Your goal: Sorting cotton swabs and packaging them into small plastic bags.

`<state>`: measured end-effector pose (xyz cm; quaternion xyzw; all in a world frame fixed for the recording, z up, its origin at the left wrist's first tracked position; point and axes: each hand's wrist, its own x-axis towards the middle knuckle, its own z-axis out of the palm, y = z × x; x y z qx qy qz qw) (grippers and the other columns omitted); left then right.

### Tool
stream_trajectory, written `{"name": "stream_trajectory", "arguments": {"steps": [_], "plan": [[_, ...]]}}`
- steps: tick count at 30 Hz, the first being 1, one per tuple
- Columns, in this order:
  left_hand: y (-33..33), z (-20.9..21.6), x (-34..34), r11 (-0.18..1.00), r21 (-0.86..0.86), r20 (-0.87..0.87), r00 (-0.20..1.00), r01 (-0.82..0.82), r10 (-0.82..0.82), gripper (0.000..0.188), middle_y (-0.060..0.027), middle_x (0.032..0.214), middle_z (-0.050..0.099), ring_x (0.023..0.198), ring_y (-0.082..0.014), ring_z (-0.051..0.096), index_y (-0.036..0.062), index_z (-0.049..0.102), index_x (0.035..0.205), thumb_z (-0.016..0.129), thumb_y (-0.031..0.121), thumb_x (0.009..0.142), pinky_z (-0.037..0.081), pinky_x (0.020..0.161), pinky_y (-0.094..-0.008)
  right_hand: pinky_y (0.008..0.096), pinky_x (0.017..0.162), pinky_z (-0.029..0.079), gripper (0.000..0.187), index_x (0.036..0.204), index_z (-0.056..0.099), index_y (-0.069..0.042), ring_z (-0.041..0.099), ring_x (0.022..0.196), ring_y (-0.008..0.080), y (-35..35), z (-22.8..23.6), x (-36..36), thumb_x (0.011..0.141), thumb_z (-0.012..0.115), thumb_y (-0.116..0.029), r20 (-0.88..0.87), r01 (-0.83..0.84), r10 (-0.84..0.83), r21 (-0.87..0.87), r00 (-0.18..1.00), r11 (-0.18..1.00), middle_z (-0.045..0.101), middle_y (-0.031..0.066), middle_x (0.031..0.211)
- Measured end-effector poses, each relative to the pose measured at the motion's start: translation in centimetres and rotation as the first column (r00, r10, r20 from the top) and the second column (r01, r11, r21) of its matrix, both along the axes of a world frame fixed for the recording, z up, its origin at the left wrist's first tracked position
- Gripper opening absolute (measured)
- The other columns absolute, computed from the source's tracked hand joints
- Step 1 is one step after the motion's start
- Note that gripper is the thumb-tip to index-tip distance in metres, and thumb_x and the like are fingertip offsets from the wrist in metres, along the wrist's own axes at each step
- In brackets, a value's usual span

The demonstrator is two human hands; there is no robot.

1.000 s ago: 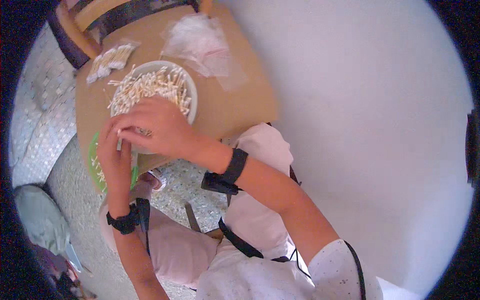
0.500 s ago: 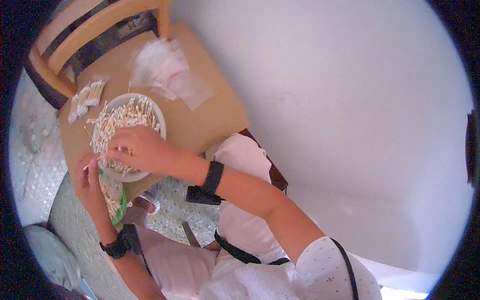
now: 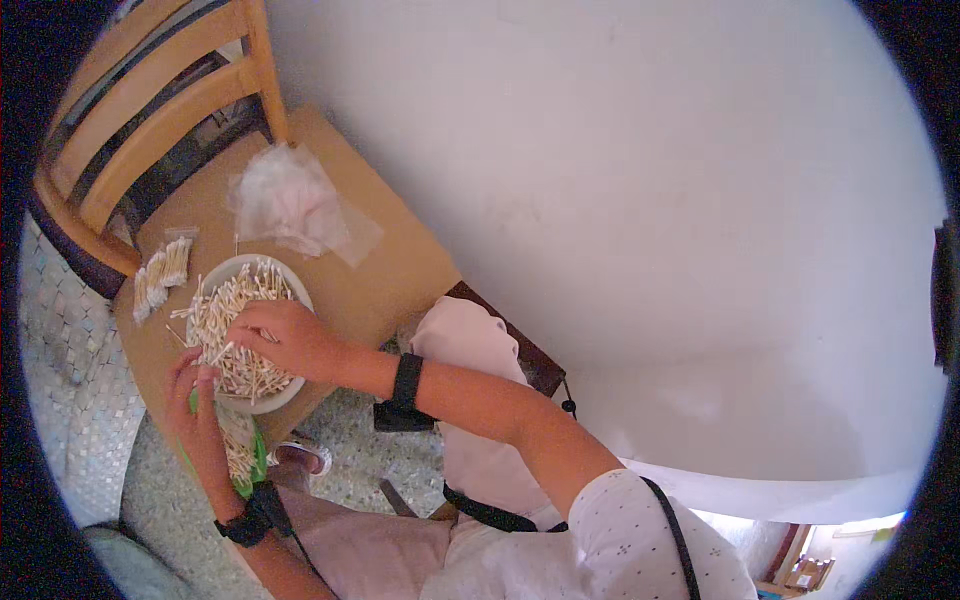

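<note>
A pale round bowl (image 3: 303, 290) heaped with cotton swabs (image 3: 235, 310) stands on a brown chair seat. Over its near right part, my right hand (image 3: 290, 340) is closed, thumb and fingers pinched on a cotton swab whose white tip shows at the fingertips. My left hand (image 3: 195, 405) is at the bowl's near left rim, its fingers bent and drawn together; what they hold, if anything, cannot be made out. Under the left wrist is a clear bag with green edges (image 3: 260, 455), with more cotton swabs inside, partly hidden by my forearm.
Small packs of cotton swabs (image 3: 163, 275) lie to the left of the bowl. Crumpled clear plastic bags (image 3: 295, 205) are on the seat (image 3: 385, 230) behind it. The wooden chair back (image 3: 160, 120) rises at the far left, and a white wall (image 3: 620, 200) borders the right.
The view has shifted, so the chair and bowl appear lower and further left. My right hand's fingertips have come closer to my left hand's fingertips over the bowl.
</note>
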<state>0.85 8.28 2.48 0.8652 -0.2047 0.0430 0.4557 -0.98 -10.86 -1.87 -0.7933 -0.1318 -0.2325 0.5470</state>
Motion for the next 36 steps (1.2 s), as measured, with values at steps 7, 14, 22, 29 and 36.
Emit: {"name": "stream_trajectory", "arguments": {"steps": [7, 14, 22, 29, 36], "plan": [[-1.1, 0.1, -1.6, 0.997, 0.008, 0.044, 0.996, -0.078, 0.078, 0.010, -0.0120, 0.111, 0.061, 0.106, -0.0251, 0.055, 0.0010, 0.066, 0.090, 0.061, 0.010, 0.086, 0.040, 0.095, -0.0354, 0.0247, 0.064, 0.050, 0.015, 0.090, 0.067, -0.002, 0.060, 0.071, 0.0088, 2.4, 0.8, 0.5, 0.086, 0.065, -0.016, -0.164, -0.219, 0.404, 0.632, 0.900, 0.743, 0.067, 0.0046, 0.087], [-2.0, -0.8, -1.1, 0.992, -0.020, 0.236, 0.963, -0.128, 0.129, 0.009, -0.0088, 0.103, 0.064, 0.100, -0.0237, 0.058, 0.0040, 0.067, 0.088, 0.067, 0.007, 0.080, 0.043, 0.090, -0.0346, 0.0232, 0.064, 0.052, 0.035, 0.117, 0.056, -0.005, 0.062, 0.078, 0.0120, 1.1, 0.6, 1.1, 0.084, 0.066, -0.009, -0.294, -0.060, 0.332, 0.662, 0.896, 0.748, 0.064, 0.0055, 0.092], [-1.9, 0.7, -0.8, 0.998, -0.038, 0.211, 0.976, -0.042, 0.049, 0.015, -0.0074, 0.099, 0.063, 0.097, -0.0249, 0.058, 0.0056, 0.067, 0.091, 0.067, 0.006, 0.077, 0.044, 0.087, -0.0344, 0.0237, 0.069, 0.051, 0.019, 0.102, 0.064, -0.001, 0.063, 0.076, 0.0108, -0.7, 1.5, 0.6, 0.087, 0.064, -0.013, -0.327, -0.210, 0.394, 0.477, 0.859, 0.853, 0.066, 0.0051, 0.091], [-2.0, 1.5, -0.8, 0.999, 0.022, 0.284, 0.958, 0.038, -0.043, 0.017, -0.0088, 0.097, 0.064, 0.094, -0.0262, 0.060, 0.0064, 0.068, 0.094, 0.065, 0.006, 0.078, 0.046, 0.084, -0.0350, 0.0246, 0.069, 0.051, 0.016, 0.095, 0.065, 0.000, 0.063, 0.076, 0.0113, -1.6, 1.9, 0.0, 0.085, 0.066, -0.013, -0.385, -0.176, 0.363, 0.442, 0.849, 0.879, 0.066, 0.0047, 0.088], [-1.5, 0.9, -1.8, 0.999, 0.014, 0.170, 0.985, -0.034, 0.032, 0.013, -0.0074, 0.087, 0.066, 0.086, -0.0256, 0.062, 0.0069, 0.069, 0.092, 0.067, 0.010, 0.079, 0.048, 0.076, -0.0358, 0.0240, 0.069, 0.051, 0.015, 0.096, 0.065, -0.001, 0.063, 0.076, 0.0111, -1.4, 2.2, -0.1, 0.085, 0.066, -0.010, -0.412, -0.216, 0.380, 0.390, 0.828, 0.895, 0.066, 0.0046, 0.088]]}}
